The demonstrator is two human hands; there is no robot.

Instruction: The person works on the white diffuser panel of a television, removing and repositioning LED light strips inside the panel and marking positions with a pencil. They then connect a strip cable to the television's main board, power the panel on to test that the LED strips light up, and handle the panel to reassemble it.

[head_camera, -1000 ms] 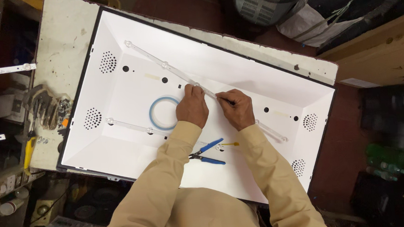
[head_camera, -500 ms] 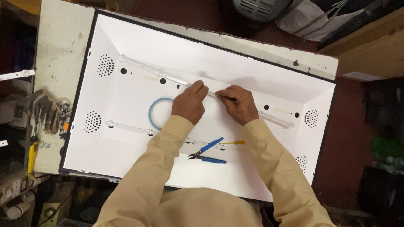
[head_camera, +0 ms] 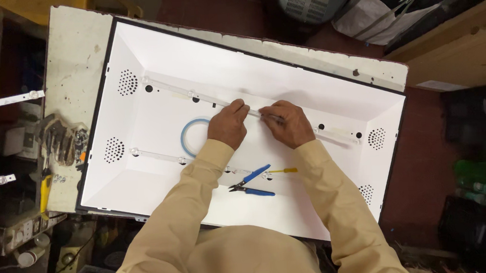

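A white backlight panel with a black rim lies on the bench. A long LED strip runs slantwise across its upper half. My left hand presses its fingertips on the strip near the middle. My right hand pinches the same strip just to the right of it. A blue ring of tape lies left of my left hand. A second LED strip sits lower left. Blue-handled cutters and a yellow-handled screwdriver rest between my forearms.
The pale worktop shows along the panel's left and top edges. Spare LED strips and a heap of hand tools lie at the left. Wooden boards and green bottles stand at the right.
The LED strip's left end, raised a second ago, now lies flat along the panel. Both hands stay on the strip's middle, barely shifted.
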